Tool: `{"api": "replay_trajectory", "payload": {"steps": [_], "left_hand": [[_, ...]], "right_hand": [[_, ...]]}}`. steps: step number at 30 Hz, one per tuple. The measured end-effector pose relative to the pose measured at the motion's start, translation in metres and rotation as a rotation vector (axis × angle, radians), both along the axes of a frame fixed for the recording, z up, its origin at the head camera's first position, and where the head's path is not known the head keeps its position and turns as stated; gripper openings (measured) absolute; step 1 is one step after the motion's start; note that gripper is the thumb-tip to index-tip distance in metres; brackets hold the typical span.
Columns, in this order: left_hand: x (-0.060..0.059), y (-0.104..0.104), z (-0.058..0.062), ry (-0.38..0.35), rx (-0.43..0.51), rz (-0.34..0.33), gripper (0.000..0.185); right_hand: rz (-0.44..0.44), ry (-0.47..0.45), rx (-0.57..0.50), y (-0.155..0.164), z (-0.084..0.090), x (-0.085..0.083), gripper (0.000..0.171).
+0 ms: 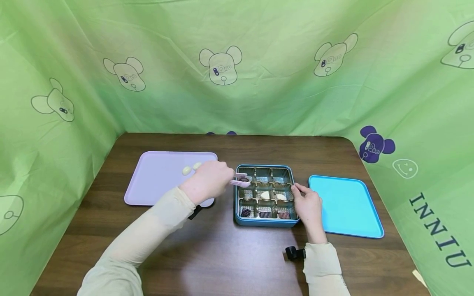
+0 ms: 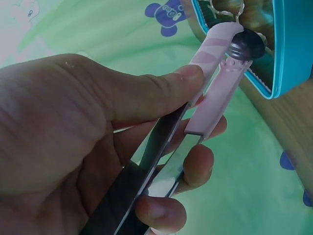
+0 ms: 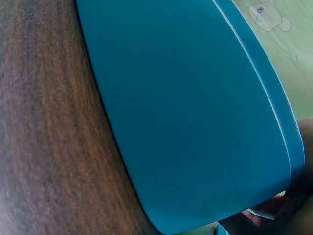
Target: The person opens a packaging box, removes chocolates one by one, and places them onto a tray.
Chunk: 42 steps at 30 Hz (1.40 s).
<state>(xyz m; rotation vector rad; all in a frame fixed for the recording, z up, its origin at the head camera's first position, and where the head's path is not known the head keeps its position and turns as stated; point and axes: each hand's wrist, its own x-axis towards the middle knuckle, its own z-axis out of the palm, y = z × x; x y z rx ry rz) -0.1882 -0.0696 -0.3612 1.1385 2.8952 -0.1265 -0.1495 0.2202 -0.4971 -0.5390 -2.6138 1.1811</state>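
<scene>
1. Head cam first. My left hand has its fingers curled round a pair of tongs, and the tongs' long axis runs pretty much level across the picture, tips pointing to my right, in over the left edge of the blue tin. Between the tips sits a dark chocolate, over the tin's left column at the boundary of the back and middle cells; which one exactly I can't tell. My right hand is against the tin's right wall, fingers bent onto the rim. The teal lid lies flat just to the right of that hand, and a lilac tray sits left of the tin with two pale sweets on it.

2. Left wrist cam. Here the tongs run from bottom left up to top right, metal arms ending in pink tips. Thumb on top, fingers underneath, squeezing. The tips are clamped on the dark round chocolate right at the tin's edge.

3. Right wrist cam. Mostly the teal lid on the wooden table. Only a blurry sliver of the hand shows in the bottom corner, so no telling the grip from this one.
</scene>
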Motion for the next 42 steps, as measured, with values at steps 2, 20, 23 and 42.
{"api": "replay_trajectory", "payload": {"steps": [2, 20, 23, 42], "left_hand": [[0.000, -0.002, 0.002, -0.001, 0.012, 0.000, 0.005], [-0.001, -0.026, 0.013, -0.064, 0.055, 0.116, 0.012], [-0.002, -0.032, 0.014, -0.064, 0.066, 0.124, 0.009], [-0.006, -0.081, 0.001, -0.097, 0.144, 0.262, 0.011]], "right_hand": [[0.001, -0.002, 0.000, 0.000, 0.000, 0.000, 0.037], [0.010, 0.003, 0.010, 0.001, 0.000, 0.001, 0.037], [0.010, 0.011, 0.010, 0.001, 0.000, 0.001, 0.037], [0.018, 0.002, 0.003, 0.001, 0.002, 0.001, 0.037]]}}
